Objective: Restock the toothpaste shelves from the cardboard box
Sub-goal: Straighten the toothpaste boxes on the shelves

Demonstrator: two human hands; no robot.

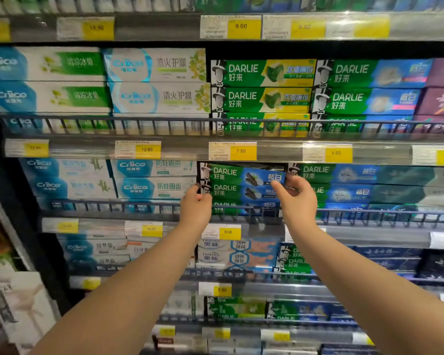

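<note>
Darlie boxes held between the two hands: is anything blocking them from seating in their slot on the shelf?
Nothing visible blocks them. The left hand and right hand grip the ends of the top Darlie boxes, which already sit above the wire shelf rail, on the stack, between the Crilice boxes and neighbouring Darlie boxes.

dark gap [264, 165] above Darlie stack [241, 185], wire rail [241, 210] barring front, neighbouring boxes [154, 187] tight alongside

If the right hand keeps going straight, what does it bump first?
Probably the green-and-blue Darlie toothpaste box atop the stack; the right hand already touches its end. Depth behind is unclear.
</note>
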